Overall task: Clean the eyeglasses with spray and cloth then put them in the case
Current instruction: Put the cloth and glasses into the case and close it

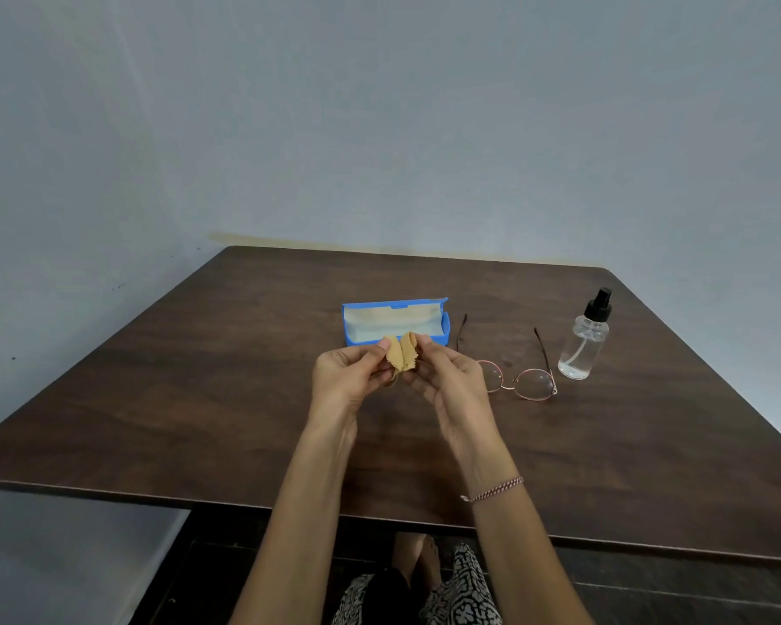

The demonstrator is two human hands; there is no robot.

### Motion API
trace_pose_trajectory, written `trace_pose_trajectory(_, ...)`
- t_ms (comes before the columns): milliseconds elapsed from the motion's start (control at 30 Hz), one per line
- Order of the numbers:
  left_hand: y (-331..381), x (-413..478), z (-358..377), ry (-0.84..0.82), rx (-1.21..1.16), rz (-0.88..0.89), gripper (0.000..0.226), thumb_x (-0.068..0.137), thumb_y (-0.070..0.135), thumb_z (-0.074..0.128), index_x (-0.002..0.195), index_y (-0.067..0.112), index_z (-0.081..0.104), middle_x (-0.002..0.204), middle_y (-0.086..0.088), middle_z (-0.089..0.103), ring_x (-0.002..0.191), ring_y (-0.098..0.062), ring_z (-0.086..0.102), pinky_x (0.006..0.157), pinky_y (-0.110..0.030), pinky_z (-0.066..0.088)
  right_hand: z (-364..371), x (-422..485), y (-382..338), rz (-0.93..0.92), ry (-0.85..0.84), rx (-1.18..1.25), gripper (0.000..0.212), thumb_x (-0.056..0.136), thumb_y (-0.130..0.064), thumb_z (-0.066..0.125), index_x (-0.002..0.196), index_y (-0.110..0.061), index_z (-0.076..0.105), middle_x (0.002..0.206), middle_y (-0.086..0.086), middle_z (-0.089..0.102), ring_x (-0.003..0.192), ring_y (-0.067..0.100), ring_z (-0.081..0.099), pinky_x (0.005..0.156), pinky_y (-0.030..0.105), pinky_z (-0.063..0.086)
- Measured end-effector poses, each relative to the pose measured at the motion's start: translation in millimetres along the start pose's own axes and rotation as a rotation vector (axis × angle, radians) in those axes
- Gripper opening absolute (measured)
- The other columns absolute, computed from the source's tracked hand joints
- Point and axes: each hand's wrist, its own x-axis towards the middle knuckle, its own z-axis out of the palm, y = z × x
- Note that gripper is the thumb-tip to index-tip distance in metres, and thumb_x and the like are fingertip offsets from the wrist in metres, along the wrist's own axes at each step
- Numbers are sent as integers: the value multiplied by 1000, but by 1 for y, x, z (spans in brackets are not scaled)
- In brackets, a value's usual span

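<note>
Eyeglasses lie unfolded on desk, right of centre, lenses toward the viewer, temples open.
Both hands up at frame centre pinch a tan cloth: left hand grips its left fold, right hand its right fold. Blue case open just behind the hands. Spray bottle upright, right of glasses, apart from them.

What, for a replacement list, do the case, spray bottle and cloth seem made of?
Case: probably rigid plastic, matte blue, moulded edges.
Spray bottle: clear plastic or glass, see-through; black pump likely plastic.
Cloth: soft tan fabric, folds limply, zigzag-cut edges.
</note>
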Motion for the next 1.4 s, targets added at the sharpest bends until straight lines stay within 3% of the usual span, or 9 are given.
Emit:
trace_pose_trajectory(233,2,0,-2,28,60,16,11,84,11,67,78,2,68,75,-12,69,66,-17,67,57,-21,57,7,6,6,-38,75,-177,29,79,-3,71,108,-3,66,92,14,68,83,21,65,84,39,54)
trace_pose_trajectory(333,11,4,-8,74,66,6,11,85,14,66,82,3,68,71,-11,69,57,-14,68,50,-21,56,3,14,-5,-78,81,-259,29,81,1,69,109,-4,64,81,11,65,67,11,64,66,28,56)
trace_pose_trajectory(433,21,16,-16,107,42,40,13,88,13,64,86,0,65,76,-14,68,50,-11,66,48,-21,56,-5,27,-22,-134,139,-316,28,81,3,68,108,-4,61,74,6,62,53,1,60,45,14,45)
trace_pose_trajectory(567,35,36,-21,97,-40,-21,13,89,10,62,84,-1,62,80,-18,66,49,-17,68,45,-20,54,-13,52,-42,-87,145,-356,27,83,3,66,108,-2,57,80,10,64,72,17,65,59,26,57)
trace_pose_trajectory(700,37,58,-12,87,-24,-106,11,87,4,62,90,-6,60,93,-22,65,67,-24,68,45,-18,53,-14,80,-46,-44,174,-486,21,80,4,69,90,-10,59,99,20,65,86,27,69,70,32,58)
trace_pose_trajectory(833,28,78,-6,100,78,-126,6,83,-5,63,79,-5,59,99,-26,63,68,-22,63,48,-16,54,-13,101,-41,-36,215,-658,21,77,2,73,89,-9,60,97,17,66,81,23,68,75,34,58)
trace_pose_trajectory(1067,15,97,-10,181,208,-124,11,80,-4,67,90,-7,63,95,-22,65,76,-25,66,46,-19,54,-17,122,-38,26,223,-940,28,70,-12,81,74,-22,55,98,6,66,86,18,66,83,41,55)
trace_pose_trajectory(1233,8,112,-9,301,347,-45,10,78,5,73,86,3,68,84,-10,67,69,-15,66,64,-25,57,-18,129,-38,40,223,-1024,29,71,-10,80,80,-21,54,97,3,65,84,14,63,85,39,53)
trace_pose_trajectory(1400,0,118,-7,395,562,69,9,72,19,80,74,15,72,76,-5,72,73,-19,69,72,-34,58,-16,135,-31,21,258,-1161,27,73,-12,78,86,-22,56,101,1,66,95,18,63,84,35,50)
